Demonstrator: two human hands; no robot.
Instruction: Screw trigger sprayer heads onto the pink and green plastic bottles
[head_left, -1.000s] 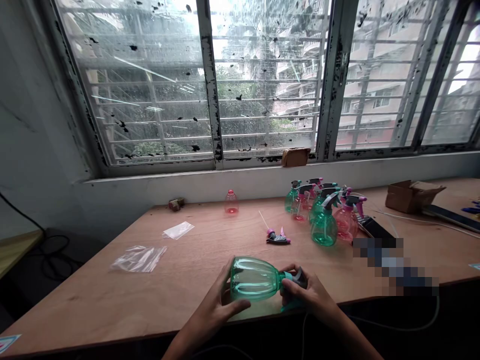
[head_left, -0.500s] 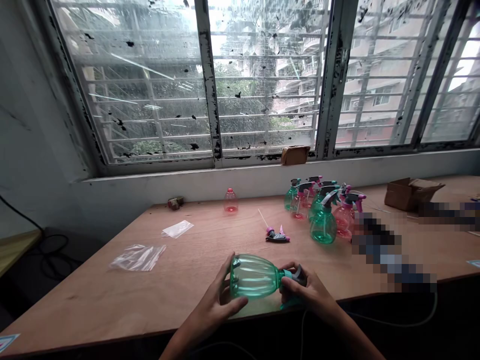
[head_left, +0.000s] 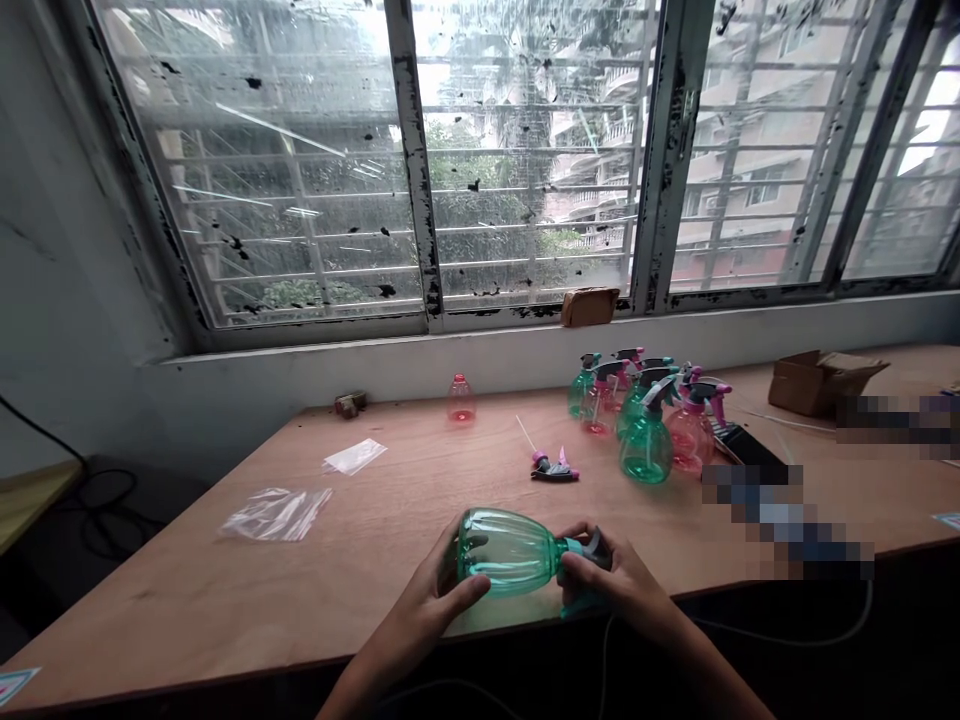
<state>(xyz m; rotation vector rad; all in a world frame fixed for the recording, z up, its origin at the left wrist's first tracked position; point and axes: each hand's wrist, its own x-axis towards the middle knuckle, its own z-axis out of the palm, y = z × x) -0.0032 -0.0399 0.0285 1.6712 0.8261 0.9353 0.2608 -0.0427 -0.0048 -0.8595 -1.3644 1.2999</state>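
A clear green spray bottle (head_left: 514, 550) lies sideways between my hands above the table's front edge, its base to the left. My left hand (head_left: 442, 580) wraps round the base end, thumb on the near side. My right hand (head_left: 611, 575) grips the dark grey and teal spray head (head_left: 596, 550) at the neck; part of that head is hidden by the fingers. Beyond the bottle, a loose pink and black spray head (head_left: 555, 467) with a thin tube lies on the table. A pink bottle (head_left: 461, 403) without a head stands near the wall.
Several green and pink spray bottles (head_left: 646, 445) with heads stand at the right. Plastic bags (head_left: 277, 515) lie on the left of the wooden table (head_left: 187, 610). An open cardboard box (head_left: 810, 387) sits at the back right. A dark device (head_left: 754, 455) lies beside the bottles, partly pixelated.
My left hand has shifted slightly on the bottle's base, its fingers closing further round it. The bottle and my right hand stay almost in place.
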